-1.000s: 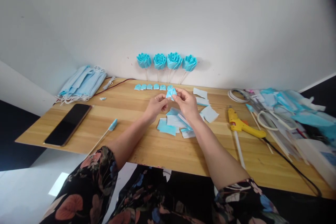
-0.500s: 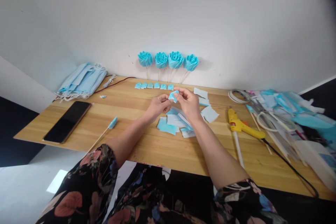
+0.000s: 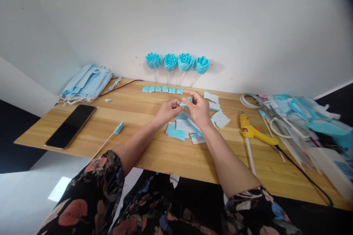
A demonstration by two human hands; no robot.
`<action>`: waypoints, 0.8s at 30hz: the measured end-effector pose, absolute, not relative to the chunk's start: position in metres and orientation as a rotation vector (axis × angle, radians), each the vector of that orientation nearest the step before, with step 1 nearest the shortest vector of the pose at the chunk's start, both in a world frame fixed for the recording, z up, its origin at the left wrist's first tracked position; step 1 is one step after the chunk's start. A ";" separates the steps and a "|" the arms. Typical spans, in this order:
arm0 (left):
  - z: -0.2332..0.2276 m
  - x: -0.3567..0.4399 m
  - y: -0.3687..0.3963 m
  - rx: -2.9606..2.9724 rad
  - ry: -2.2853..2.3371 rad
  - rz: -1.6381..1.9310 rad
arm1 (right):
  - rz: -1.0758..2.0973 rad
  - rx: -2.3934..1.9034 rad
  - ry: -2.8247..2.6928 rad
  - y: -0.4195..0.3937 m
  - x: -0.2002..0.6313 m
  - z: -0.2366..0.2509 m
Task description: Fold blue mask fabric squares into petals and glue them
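My left hand (image 3: 168,112) and my right hand (image 3: 199,108) meet above the middle of the table, both pinching a small folded piece of blue mask fabric (image 3: 186,101). My fingers cover much of it. Beneath them lies a loose pile of cut blue and white fabric pieces (image 3: 176,132). Beyond my hands runs a row of small folded blue petals (image 3: 165,89). Behind that row, several blue fabric roses (image 3: 170,62) on thin sticks lean against the wall. To the left of my forearm rests a stick with a blue bud (image 3: 118,127) at its tip.
A black phone (image 3: 71,126) and a stack of blue face masks (image 3: 86,82) occupy the left side. On the right are a yellow glue gun (image 3: 256,134) with its cord, scissors (image 3: 278,126), a coil of white cord (image 3: 250,101) and heaped blue scraps (image 3: 300,108).
The fabric piece has been turned and folded between my fingers, so less of it shows. My hands stay in nearly the same place. The view has shifted very slightly.
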State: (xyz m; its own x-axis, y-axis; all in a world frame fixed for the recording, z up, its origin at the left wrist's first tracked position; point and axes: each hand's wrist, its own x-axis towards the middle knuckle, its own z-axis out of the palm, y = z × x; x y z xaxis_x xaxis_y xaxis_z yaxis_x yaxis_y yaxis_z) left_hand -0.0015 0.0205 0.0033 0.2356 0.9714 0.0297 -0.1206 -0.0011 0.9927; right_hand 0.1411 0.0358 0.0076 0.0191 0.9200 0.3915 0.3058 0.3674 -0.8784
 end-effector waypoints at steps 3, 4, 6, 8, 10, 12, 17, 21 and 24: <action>0.004 -0.004 0.022 1.201 0.947 1.117 | 0.782 -1.076 -1.422 0.038 0.142 0.005; 0.005 -0.006 0.023 1.177 0.951 1.143 | 0.826 -1.046 -1.394 0.038 0.143 0.004; 0.005 -0.009 0.026 1.129 0.967 1.205 | 0.894 -1.011 -1.368 0.040 0.143 0.003; 0.005 -0.012 0.028 1.086 0.990 1.241 | 0.929 -1.013 -1.363 0.042 0.144 0.001; 0.004 -0.013 0.028 1.060 0.999 1.245 | 0.936 -1.016 -1.365 0.044 0.144 -0.001; 0.002 -0.012 0.029 1.053 0.986 1.236 | 0.937 -1.017 -1.374 0.046 0.144 -0.003; -0.003 -0.011 0.030 1.038 0.919 1.232 | 0.923 -1.043 -1.388 0.045 0.142 -0.003; 0.000 -0.013 0.032 0.869 0.806 1.169 | 0.929 -1.013 -1.387 0.043 0.142 0.000; 0.007 -0.016 0.032 0.744 0.717 0.986 | 0.923 -0.973 -1.396 0.041 0.143 0.003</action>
State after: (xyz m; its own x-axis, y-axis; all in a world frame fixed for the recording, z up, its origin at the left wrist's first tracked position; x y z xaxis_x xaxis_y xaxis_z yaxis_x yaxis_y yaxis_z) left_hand -0.0157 0.0315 0.0065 0.3750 0.9076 -0.1889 -0.4588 0.3587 0.8129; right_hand 0.1429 0.0412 0.0028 -0.0147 0.9373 0.3482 0.0466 0.3485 -0.9361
